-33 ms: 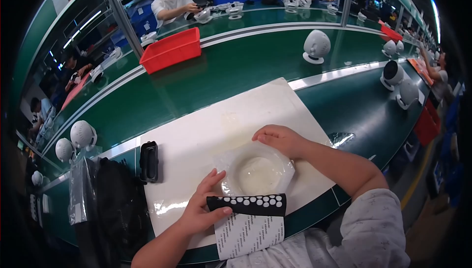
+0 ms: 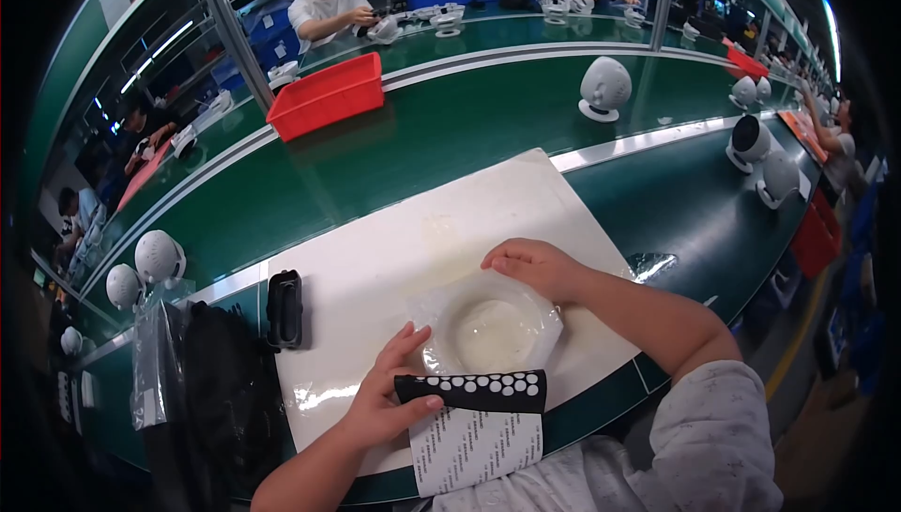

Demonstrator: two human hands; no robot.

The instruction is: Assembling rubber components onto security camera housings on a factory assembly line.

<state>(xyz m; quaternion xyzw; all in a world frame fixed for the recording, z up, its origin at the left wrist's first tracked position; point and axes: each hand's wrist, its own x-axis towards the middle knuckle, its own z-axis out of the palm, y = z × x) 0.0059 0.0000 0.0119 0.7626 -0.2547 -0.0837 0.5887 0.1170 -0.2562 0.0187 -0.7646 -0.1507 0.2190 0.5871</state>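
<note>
In front of me lies a round white ring-shaped piece in a clear plastic bag [image 2: 493, 332], on a pale board [image 2: 366, 287]. Bent over its far right edge, my right hand [image 2: 535, 266] keeps its fingers together, closed on the wrapped piece; some fingertips are hidden. My left hand [image 2: 394, 390] grips a folded sticker sheet [image 2: 479, 451] at its left end, thumb on top. The sheet's folded black side shows rows of white dots; its white printed backing hangs toward my lap. My left index finger reaches up beside the bag.
A black open case [image 2: 284, 310] stands at the board's left, near a dark bag [image 2: 225, 371] and a clear plastic bag [image 2: 155, 362]. A red bin [image 2: 328, 97] and a white rounded device [image 2: 603, 90] are on the green line. More devices [image 2: 758, 160] stand right. Co-workers sit opposite.
My hands, the sheet and the wrapped piece stay put. Across the line, the person in white has moved the white device in their hands slightly.
</note>
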